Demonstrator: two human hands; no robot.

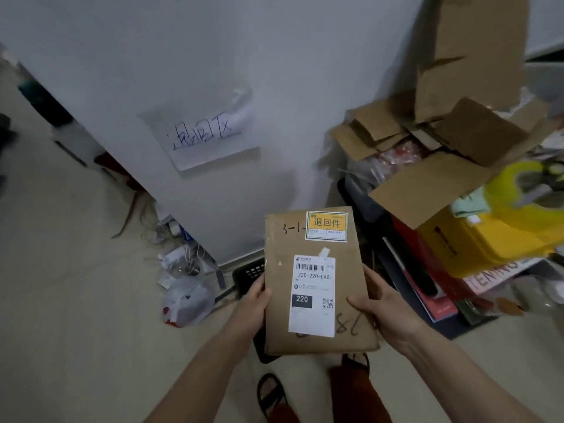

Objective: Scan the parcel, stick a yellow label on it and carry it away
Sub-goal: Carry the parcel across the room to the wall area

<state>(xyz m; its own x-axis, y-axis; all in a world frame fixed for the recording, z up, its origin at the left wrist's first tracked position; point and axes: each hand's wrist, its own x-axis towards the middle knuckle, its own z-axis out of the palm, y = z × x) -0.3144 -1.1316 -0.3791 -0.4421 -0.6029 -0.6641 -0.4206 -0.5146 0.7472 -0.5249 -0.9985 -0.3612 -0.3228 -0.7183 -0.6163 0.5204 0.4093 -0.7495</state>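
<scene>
I hold a flat brown cardboard parcel (280,270) in front of me, above the floor. A yellow label (327,226) with black characters sits at its top right corner. A white shipping label (312,296) with a barcode and "220" covers its middle. My left hand (254,303) grips the parcel's left edge, thumb on top. My right hand (383,309) grips the right edge, thumb on the face. No scanner shows.
A white wall (183,56) with a taped handwritten paper sign (207,132) stands ahead. A black basket (248,274) lies on the floor under the parcel. Open cardboard boxes (427,141) and a yellow box (488,236) pile up at right. Plastic bags (186,300) and wires clutter the left floor.
</scene>
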